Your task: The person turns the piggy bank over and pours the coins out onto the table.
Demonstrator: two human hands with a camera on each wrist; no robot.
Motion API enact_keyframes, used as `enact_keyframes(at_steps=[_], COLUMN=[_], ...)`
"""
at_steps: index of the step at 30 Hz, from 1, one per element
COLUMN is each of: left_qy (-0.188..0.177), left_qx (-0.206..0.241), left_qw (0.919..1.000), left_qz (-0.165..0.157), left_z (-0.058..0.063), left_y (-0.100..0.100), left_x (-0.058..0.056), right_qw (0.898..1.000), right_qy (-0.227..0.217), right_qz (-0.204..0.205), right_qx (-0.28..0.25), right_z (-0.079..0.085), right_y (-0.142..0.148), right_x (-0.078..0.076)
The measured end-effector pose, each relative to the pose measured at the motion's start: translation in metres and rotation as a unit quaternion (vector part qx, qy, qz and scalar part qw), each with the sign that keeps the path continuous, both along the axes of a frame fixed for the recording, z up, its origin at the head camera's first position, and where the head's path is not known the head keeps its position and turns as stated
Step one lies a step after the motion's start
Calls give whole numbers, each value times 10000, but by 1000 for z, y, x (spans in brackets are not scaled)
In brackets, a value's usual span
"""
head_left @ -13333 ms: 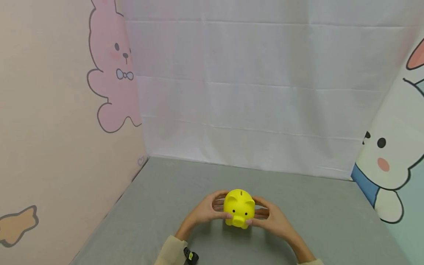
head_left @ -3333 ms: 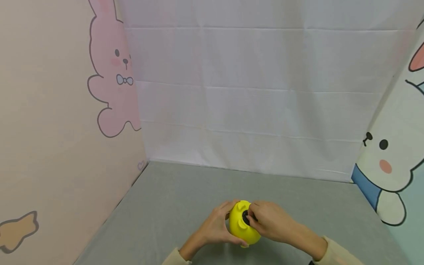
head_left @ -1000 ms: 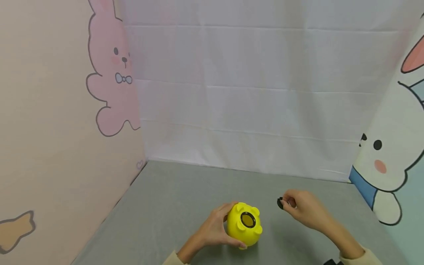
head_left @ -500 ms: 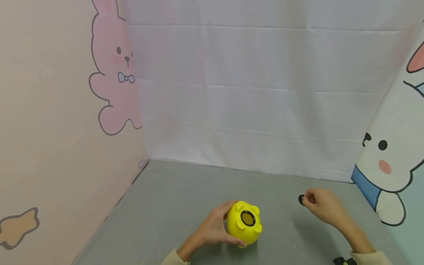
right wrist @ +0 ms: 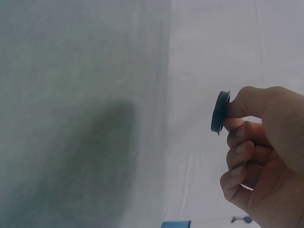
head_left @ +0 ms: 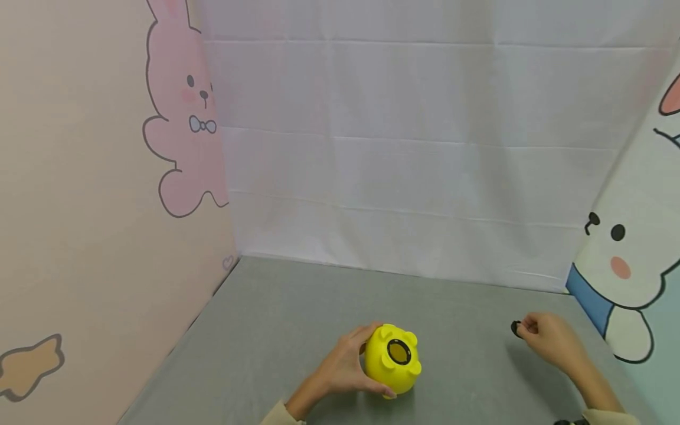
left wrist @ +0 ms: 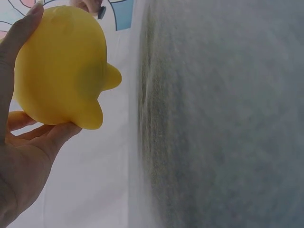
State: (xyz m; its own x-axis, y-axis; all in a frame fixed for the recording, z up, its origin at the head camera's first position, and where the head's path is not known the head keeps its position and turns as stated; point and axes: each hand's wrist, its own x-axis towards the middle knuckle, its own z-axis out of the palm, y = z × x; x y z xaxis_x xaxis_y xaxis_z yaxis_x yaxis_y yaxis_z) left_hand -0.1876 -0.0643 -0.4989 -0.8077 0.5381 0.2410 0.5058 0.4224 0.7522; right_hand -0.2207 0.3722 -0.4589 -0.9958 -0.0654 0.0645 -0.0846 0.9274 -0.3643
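Observation:
A yellow piggy bank (head_left: 376, 365) lies tipped over with its feet and the round, black-rimmed hole (head_left: 398, 352) in its belly facing up. My left hand (head_left: 342, 366) grips it from the left side, thumb near the front and fingers behind. The left wrist view shows the piggy bank (left wrist: 61, 66) from the side, with two rounded bumps sticking out. Off to the right, above the table, my right hand (head_left: 552, 341) pinches a small round black plug (head_left: 515, 329). In the right wrist view the plug (right wrist: 219, 112) is seen edge-on between thumb and fingertips.
A grey cloth-covered table (head_left: 297, 301) lies beneath both hands. White fabric (head_left: 398, 153) hangs along its back edge. Side walls with cartoon drawings stand at left and right, a pink rabbit (head_left: 177, 118) on the left one.
Over the last second my right hand has carried the black plug further right, away from the piggy bank. My left hand and the piggy bank have hardly moved.

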Motion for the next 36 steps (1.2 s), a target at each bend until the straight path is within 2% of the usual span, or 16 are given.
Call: enact_keyframes(at_steps=[4,12,17,20,26,36], left_qy=[-24,-44,-107,-99,-106,-30], left_qx=[-22,-25,-13,-20,26,12], left_qw=[10000,10000,9999,9999,9999,10000], left_qz=[-11,-6,-14,11,0,1], left_z=[-1,-4,-3,-2,-2,-3], left_y=[0,-1,-1,-2,-2,-3], left_x=[0,-1,-1,-1,-2,-1], right_qw=[9998,9972,9973,9969,9918,9880], right_qy=[-100,-642,-601,-611,-1074,-1330], right_qz=[-139,-366,-418,-476,-685,-778], right_qx=[26,55,101,117,45,88], right_z=[-10,-27,-37,-42,-51,-52], right_y=[18,42,53,57,61,61], right_x=[1,5,7,9,10,8])
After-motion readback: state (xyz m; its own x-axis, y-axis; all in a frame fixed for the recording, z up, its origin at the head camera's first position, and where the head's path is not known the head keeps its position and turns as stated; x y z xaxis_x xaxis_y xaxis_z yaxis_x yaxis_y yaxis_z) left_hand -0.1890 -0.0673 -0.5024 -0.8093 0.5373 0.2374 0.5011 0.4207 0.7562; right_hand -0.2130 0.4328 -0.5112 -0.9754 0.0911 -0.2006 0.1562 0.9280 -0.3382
